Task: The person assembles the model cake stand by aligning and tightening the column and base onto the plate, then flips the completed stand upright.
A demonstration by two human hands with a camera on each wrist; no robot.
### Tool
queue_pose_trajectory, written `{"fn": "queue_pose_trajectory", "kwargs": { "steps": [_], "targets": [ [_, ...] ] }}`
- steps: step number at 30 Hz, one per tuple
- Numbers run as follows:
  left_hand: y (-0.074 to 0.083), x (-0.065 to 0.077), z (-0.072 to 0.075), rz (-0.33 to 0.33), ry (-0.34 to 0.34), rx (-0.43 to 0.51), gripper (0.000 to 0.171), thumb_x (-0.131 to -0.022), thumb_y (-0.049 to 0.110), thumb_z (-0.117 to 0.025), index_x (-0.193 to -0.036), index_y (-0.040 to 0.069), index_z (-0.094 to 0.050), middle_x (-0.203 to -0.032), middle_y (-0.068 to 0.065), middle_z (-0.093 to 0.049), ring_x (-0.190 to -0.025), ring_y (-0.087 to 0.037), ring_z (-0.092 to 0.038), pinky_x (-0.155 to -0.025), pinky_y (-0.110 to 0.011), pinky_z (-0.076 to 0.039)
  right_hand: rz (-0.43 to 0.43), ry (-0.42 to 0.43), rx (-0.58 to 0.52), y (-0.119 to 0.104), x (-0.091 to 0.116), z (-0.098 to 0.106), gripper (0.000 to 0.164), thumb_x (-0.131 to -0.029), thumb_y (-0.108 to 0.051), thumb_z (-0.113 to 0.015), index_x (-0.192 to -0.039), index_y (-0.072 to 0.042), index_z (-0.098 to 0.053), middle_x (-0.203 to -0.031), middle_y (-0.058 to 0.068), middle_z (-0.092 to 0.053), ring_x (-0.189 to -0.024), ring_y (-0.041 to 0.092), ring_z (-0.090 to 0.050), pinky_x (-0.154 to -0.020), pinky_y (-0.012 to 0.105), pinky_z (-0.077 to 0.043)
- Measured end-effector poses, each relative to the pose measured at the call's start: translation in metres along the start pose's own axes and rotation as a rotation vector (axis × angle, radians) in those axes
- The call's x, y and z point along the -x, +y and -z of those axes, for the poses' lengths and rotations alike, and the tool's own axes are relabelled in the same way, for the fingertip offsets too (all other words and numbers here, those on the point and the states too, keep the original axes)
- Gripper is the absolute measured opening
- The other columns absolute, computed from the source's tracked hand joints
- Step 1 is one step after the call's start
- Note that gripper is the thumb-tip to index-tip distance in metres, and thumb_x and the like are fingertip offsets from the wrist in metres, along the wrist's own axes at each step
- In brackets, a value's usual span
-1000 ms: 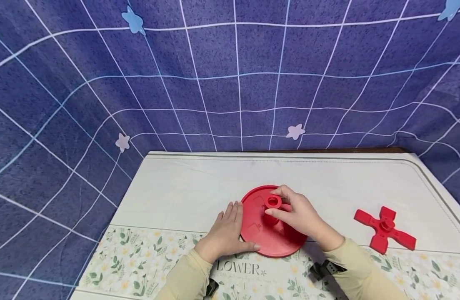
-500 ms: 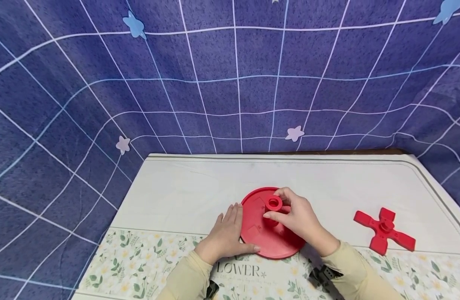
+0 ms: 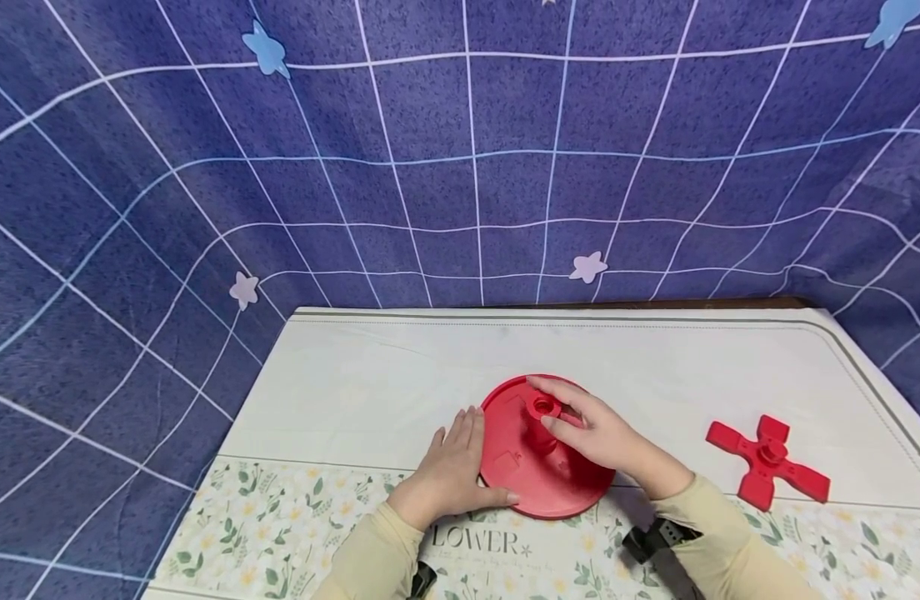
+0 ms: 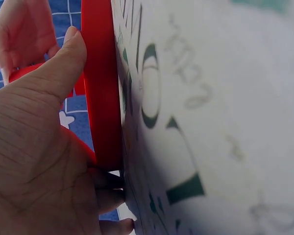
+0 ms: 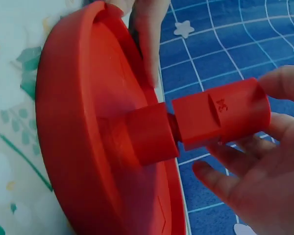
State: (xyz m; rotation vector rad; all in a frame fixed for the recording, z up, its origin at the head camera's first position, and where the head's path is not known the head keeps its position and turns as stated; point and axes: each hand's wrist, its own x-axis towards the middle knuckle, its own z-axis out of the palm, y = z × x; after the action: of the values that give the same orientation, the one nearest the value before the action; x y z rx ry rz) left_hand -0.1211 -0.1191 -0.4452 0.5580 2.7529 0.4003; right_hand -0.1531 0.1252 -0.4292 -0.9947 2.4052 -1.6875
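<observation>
A round red base (image 3: 508, 475) with a raised rim lies flat on the table. From its middle rises a red post, with a hollow-topped red connector piece (image 5: 230, 112) in line above it. A narrow neck shows between the connector and the post's lower part (image 5: 152, 134). My left hand (image 3: 452, 471) rests against the base's left edge, thumb over the near rim and the other fingers straight along the side. My right hand (image 3: 602, 429) holds the connector near its top between thumb and forefinger. Its other fingers curl loosely beside it.
A red cross-shaped part (image 3: 772, 452) with a central peg lies on the right side of the table. The white tablecloth (image 3: 385, 375) has a floral band along the front. A blue gridded curtain (image 3: 430, 192) hangs behind.
My right hand has turned about the connector, its forefinger shifting left past the far side and its thumb moving right. My left hand and the base keep their places.
</observation>
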Motion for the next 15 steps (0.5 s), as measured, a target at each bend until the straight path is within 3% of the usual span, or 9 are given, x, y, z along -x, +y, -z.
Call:
{"fn": "queue_pose_trajectory", "kwargs": {
  "steps": [6,10,15],
  "targets": [
    [0.0007,-0.0005,0.0009,0.001,-0.004,0.008,0.121,-0.076,0.073,-0.063,-0.154,-0.003,-0.010,-0.161,-0.019,-0.011,-0.148,-0.035,-0.007,-0.116,-0.055,-0.014,-0.087,-0.022,-0.009,-0.0012,0.0001,0.0036,0.048,-0.092,-0.011,-0.068,-0.137,-0.001,-0.053,-0.122,0.008,-0.063,-0.109,0.020,-0.061,-0.094,0.034,-0.050],
    [0.0009,-0.0001,0.0014,0.001,0.000,0.009,0.121,-0.076,0.073,-0.064,-0.154,-0.003,-0.011,-0.161,-0.019,-0.012,-0.148,-0.035,-0.008,-0.116,-0.055,-0.015,-0.099,0.003,-0.007,-0.0034,0.0005,0.0020,0.043,-0.091,-0.018,-0.071,-0.130,-0.005,-0.057,-0.115,0.005,-0.065,-0.104,0.019,-0.064,-0.090,0.030,-0.052],
    [0.0008,0.0004,0.0012,0.002,0.000,0.012,0.121,-0.076,0.073,-0.064,-0.154,-0.003,-0.011,-0.161,-0.019,-0.012,-0.148,-0.035,-0.008,-0.116,-0.055,-0.015,-0.104,0.066,0.038,-0.0044,0.0012,-0.0009,0.038,-0.086,-0.018,-0.076,-0.120,-0.009,-0.061,-0.107,0.001,-0.066,-0.101,0.019,-0.067,-0.086,0.033,-0.054]
  ]
}}
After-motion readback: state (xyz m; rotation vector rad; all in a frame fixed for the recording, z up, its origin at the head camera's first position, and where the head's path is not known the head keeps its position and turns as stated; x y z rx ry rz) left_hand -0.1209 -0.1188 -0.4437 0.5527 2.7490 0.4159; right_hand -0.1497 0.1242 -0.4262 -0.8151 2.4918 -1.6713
